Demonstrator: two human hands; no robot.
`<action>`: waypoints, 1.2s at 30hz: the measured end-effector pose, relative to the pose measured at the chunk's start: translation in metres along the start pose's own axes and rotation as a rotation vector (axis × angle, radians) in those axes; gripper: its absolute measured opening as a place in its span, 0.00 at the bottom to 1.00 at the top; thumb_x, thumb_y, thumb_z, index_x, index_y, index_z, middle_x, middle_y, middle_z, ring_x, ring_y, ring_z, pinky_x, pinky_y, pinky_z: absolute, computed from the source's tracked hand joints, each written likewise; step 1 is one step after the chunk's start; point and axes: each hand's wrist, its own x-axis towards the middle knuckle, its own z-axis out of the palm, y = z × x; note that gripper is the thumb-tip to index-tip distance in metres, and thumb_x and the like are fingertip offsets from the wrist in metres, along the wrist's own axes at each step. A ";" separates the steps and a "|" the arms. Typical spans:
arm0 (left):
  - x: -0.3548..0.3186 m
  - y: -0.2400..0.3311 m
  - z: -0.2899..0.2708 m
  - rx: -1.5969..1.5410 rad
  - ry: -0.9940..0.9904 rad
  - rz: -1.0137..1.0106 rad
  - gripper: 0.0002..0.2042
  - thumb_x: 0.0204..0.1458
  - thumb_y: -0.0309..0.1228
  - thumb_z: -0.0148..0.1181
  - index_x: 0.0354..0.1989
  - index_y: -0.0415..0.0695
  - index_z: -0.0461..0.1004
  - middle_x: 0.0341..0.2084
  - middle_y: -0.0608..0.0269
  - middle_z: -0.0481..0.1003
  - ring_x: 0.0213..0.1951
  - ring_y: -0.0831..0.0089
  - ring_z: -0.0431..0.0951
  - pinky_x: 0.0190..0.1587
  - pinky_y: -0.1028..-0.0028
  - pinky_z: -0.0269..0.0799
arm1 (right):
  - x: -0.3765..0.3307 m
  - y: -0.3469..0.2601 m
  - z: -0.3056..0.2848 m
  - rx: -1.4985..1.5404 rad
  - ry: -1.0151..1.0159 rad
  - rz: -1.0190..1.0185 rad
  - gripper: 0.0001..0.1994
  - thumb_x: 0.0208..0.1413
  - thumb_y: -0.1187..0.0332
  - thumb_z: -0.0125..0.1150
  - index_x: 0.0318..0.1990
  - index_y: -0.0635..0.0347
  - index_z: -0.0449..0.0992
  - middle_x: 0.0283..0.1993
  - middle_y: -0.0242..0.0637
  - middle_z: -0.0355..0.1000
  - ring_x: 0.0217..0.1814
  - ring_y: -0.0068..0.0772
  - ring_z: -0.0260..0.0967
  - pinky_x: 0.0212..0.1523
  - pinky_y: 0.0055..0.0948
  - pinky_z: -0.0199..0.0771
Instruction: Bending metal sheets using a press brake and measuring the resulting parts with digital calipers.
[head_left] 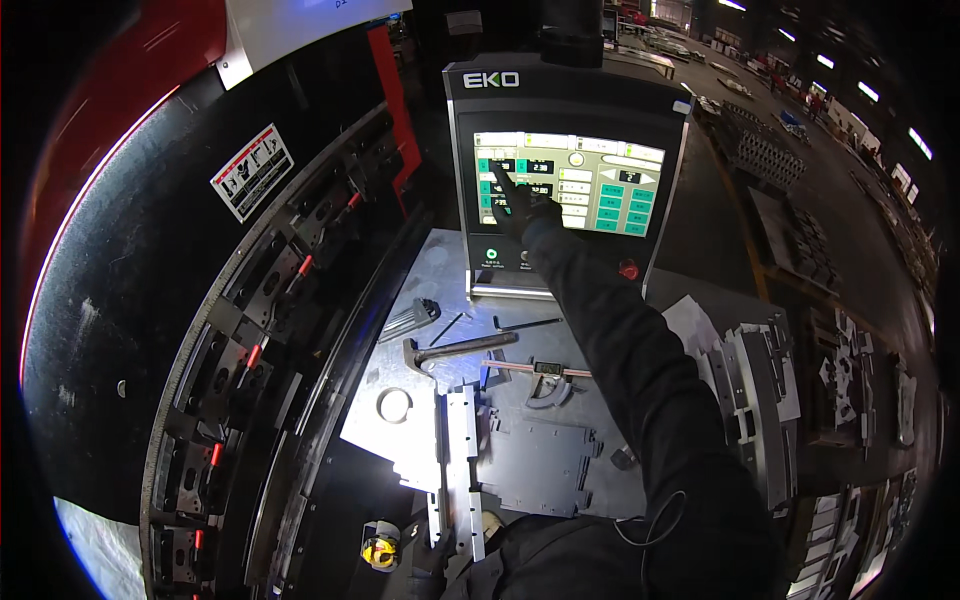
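Note:
My right hand, in a dark glove, reaches up with the forefinger on the lit touchscreen of a dark control panel. The dark sleeve runs from the lower right across the bench. At the bottom edge my left hand, also gloved and mostly hidden, grips the lower end of a long bent sheet-metal part, which stands upright over the grey steel bench.
On the bench lie a hammer, a digital caliper, hex keys, a metal ring and a flat cut plate. A red button sits below the screen. Press-brake tooling curves along the left. Stacked cut parts fill the right.

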 end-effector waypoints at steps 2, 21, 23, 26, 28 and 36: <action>-0.007 0.015 0.008 -0.062 0.045 -0.075 0.09 0.42 0.30 0.53 0.31 0.38 0.70 0.13 0.67 0.66 0.13 0.81 0.59 0.13 0.81 0.52 | -0.001 -0.008 -0.008 0.036 -0.050 0.040 0.30 0.46 0.58 0.46 0.58 0.38 0.46 0.38 0.41 0.66 0.36 0.42 0.67 0.31 0.36 0.66; 0.009 -0.031 -0.011 -0.208 -0.018 -0.163 0.15 0.46 0.31 0.52 0.43 0.41 0.64 0.23 0.61 0.69 0.20 0.76 0.66 0.20 0.78 0.63 | -0.093 0.137 0.023 -0.074 0.309 0.210 0.28 0.44 0.60 0.48 0.56 0.41 0.51 0.27 0.40 0.66 0.24 0.40 0.63 0.24 0.36 0.62; 0.009 -0.033 -0.012 -0.242 0.002 -0.165 0.16 0.47 0.31 0.51 0.44 0.42 0.63 0.25 0.60 0.69 0.21 0.75 0.67 0.21 0.78 0.65 | -0.087 0.136 0.019 -0.097 0.175 0.298 0.27 0.44 0.60 0.47 0.56 0.40 0.52 0.27 0.40 0.66 0.24 0.40 0.63 0.24 0.36 0.62; 0.006 -0.013 -0.008 -0.134 -0.015 -0.166 0.16 0.46 0.31 0.51 0.44 0.41 0.63 0.25 0.60 0.69 0.21 0.75 0.68 0.21 0.78 0.65 | -0.099 0.151 0.034 0.023 0.245 0.281 0.27 0.44 0.59 0.46 0.56 0.39 0.52 0.28 0.39 0.66 0.25 0.40 0.63 0.24 0.37 0.62; 0.002 0.002 -0.003 -0.028 -0.035 -0.172 0.16 0.46 0.31 0.51 0.44 0.40 0.63 0.25 0.60 0.69 0.21 0.75 0.68 0.21 0.78 0.65 | -0.105 0.162 0.044 0.138 0.310 0.263 0.26 0.45 0.57 0.45 0.55 0.38 0.52 0.29 0.38 0.66 0.25 0.40 0.64 0.25 0.37 0.63; -0.004 0.022 0.004 -0.006 -0.017 -0.186 0.17 0.46 0.31 0.52 0.44 0.39 0.62 0.25 0.59 0.68 0.21 0.74 0.68 0.22 0.77 0.66 | -0.082 0.157 0.031 0.053 0.417 0.283 0.26 0.44 0.60 0.47 0.54 0.38 0.54 0.32 0.40 0.66 0.28 0.41 0.64 0.27 0.36 0.63</action>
